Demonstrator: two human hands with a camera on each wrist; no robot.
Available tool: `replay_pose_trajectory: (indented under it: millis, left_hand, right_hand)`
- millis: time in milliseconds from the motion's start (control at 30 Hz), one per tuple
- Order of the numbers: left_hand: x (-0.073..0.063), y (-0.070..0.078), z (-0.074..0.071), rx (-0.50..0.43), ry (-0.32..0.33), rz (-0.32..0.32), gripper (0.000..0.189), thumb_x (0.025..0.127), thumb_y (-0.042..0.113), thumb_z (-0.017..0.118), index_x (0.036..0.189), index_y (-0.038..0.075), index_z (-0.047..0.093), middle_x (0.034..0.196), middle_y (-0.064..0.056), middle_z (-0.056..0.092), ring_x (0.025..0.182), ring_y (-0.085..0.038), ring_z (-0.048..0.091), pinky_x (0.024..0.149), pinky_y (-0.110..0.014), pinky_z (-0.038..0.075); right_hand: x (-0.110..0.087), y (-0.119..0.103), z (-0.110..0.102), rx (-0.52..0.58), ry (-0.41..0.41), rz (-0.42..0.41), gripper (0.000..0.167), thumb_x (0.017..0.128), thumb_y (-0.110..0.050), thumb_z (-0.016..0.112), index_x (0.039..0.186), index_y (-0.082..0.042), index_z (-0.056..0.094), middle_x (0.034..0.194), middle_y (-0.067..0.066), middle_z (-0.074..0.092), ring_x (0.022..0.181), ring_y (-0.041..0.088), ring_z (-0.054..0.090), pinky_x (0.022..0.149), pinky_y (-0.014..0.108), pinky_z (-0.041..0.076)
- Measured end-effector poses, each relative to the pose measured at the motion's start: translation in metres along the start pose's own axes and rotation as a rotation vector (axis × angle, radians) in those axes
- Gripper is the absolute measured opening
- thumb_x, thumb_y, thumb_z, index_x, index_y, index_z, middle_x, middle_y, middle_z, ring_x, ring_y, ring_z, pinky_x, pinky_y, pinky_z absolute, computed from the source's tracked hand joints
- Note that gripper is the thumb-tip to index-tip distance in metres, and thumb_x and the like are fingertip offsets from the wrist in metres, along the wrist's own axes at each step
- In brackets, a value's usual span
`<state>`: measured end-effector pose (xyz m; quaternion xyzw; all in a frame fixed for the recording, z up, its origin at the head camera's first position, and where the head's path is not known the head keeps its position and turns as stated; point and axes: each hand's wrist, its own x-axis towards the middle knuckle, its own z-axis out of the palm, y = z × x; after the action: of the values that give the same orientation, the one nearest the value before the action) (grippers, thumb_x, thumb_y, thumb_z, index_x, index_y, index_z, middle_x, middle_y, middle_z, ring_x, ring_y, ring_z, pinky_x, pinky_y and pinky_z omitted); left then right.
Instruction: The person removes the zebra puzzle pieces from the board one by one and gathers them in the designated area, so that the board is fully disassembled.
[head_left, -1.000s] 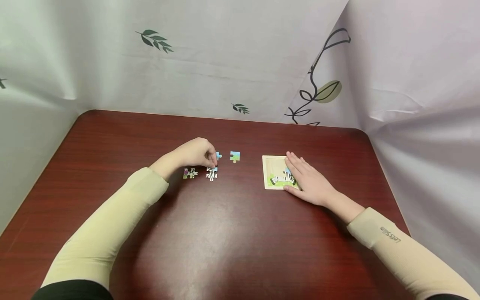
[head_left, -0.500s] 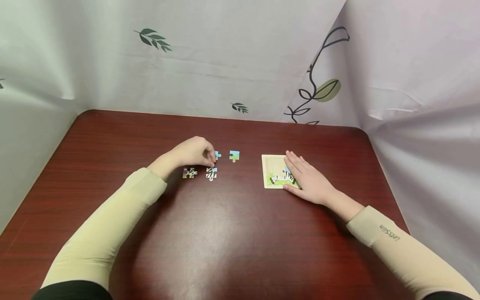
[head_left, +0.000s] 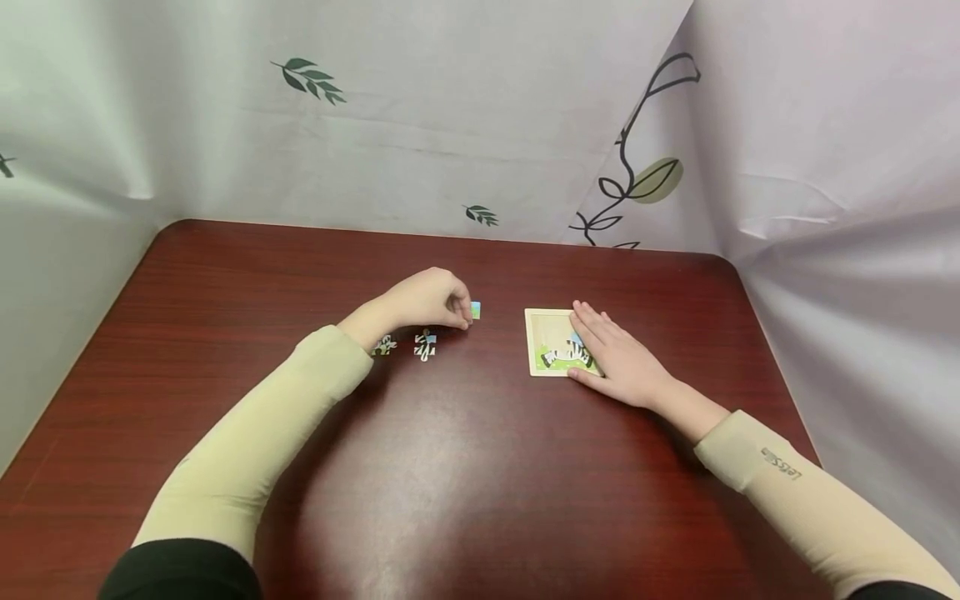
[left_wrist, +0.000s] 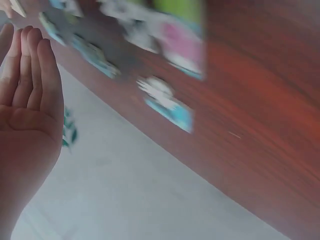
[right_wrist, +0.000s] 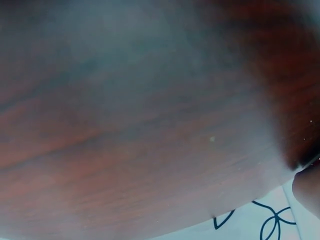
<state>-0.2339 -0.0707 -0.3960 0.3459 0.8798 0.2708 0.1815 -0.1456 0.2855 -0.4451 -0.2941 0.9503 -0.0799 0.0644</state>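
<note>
In the head view my left hand (head_left: 431, 300) hovers over the pieces, fingertips down beside a blue-and-green jigsaw piece (head_left: 476, 310) that it partly covers. The left wrist view shows the fingers nearly straight, the thumb apart and nothing visible between them. A zebra-striped jigsaw piece (head_left: 424, 345) lies below this hand. Nearer the wrist is a striped piece (head_left: 385, 345), partly covered by the arm. My right hand (head_left: 618, 358) lies flat over the right side of a square wooden puzzle tray (head_left: 531, 343), which holds part of a zebra picture.
Under the left arm, the left wrist view shows a piece with a pink patch (left_wrist: 180, 40), a white-and-blue piece (left_wrist: 167, 104) and a bluish piece (left_wrist: 95, 55). Everything rests on a dark red wooden table (head_left: 480, 467). A pale patterned curtain (head_left: 405, 125) hangs around its far side.
My left hand has moved right, from above the zebra-striped piece to the blue-and-green piece. Its wrist now covers part of the leftmost piece. The right hand stays on the tray.
</note>
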Motion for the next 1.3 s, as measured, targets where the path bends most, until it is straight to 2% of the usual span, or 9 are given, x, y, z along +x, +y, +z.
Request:
replay_pose_trajectory:
  millis: [233, 400, 667, 867, 1000, 1300]
  left_hand:
    - [0.038, 0.031, 0.018, -0.022, -0.035, 0.053, 0.007, 0.090, 0.011, 0.083, 0.096, 0.009, 0.080, 0.092, -0.003, 0.080, 0.086, -0.015, 0.073, 0.085, -0.028, 0.059]
    - [0.061, 0.052, 0.030, -0.020, -0.054, 0.095, 0.008, 0.090, 0.008, 0.081, 0.098, 0.007, 0.079, 0.094, -0.005, 0.079, 0.087, -0.015, 0.072, 0.083, -0.025, 0.058]
    - [0.090, 0.071, 0.051, 0.002, -0.056, 0.100, 0.008, 0.092, 0.007, 0.079, 0.100, 0.009, 0.078, 0.097, -0.004, 0.078, 0.090, -0.013, 0.070, 0.084, -0.022, 0.055]
    - [0.104, 0.079, 0.061, 0.037, -0.060, 0.051, 0.016, 0.092, 0.008, 0.081, 0.107, 0.009, 0.078, 0.105, -0.003, 0.077, 0.098, -0.013, 0.069, 0.089, -0.023, 0.054]
    - [0.109, 0.081, 0.067, 0.039, -0.062, 0.047, 0.018, 0.091, 0.009, 0.082, 0.108, 0.009, 0.078, 0.107, -0.003, 0.077, 0.100, -0.014, 0.069, 0.091, -0.023, 0.054]
    - [0.110, 0.085, 0.076, 0.061, -0.025, 0.042, 0.021, 0.089, 0.011, 0.081, 0.110, 0.011, 0.077, 0.103, -0.001, 0.074, 0.096, -0.012, 0.065, 0.087, -0.022, 0.051]
  right_hand:
    - [0.001, 0.001, 0.002, 0.022, 0.006, 0.009, 0.094, 0.101, -0.050, 0.066, 0.166, 0.003, 0.024, 0.178, 0.018, 0.014, 0.166, 0.034, 0.016, 0.134, 0.053, 0.018]
    - [0.000, 0.002, 0.003, 0.050, 0.031, 0.006, 0.094, 0.099, -0.049, 0.069, 0.165, 0.003, 0.027, 0.177, 0.019, 0.017, 0.166, 0.035, 0.018, 0.135, 0.051, 0.017]
    - [0.000, 0.006, 0.002, 0.036, 0.058, 0.010, 0.098, 0.096, -0.052, 0.072, 0.166, 0.002, 0.027, 0.176, 0.018, 0.022, 0.165, 0.034, 0.021, 0.135, 0.050, 0.016]
    - [-0.001, 0.009, 0.001, 0.021, 0.071, 0.005, 0.101, 0.095, -0.053, 0.073, 0.166, 0.002, 0.026, 0.175, 0.019, 0.025, 0.165, 0.035, 0.022, 0.136, 0.049, 0.014]
    - [-0.002, 0.011, 0.001, 0.023, 0.080, 0.007, 0.100, 0.095, -0.051, 0.073, 0.165, 0.003, 0.027, 0.174, 0.021, 0.026, 0.164, 0.036, 0.023, 0.135, 0.050, 0.015]
    - [-0.002, 0.011, 0.000, 0.042, 0.049, 0.034, 0.099, 0.095, -0.049, 0.074, 0.166, 0.003, 0.026, 0.175, 0.021, 0.024, 0.164, 0.037, 0.022, 0.134, 0.053, 0.016]
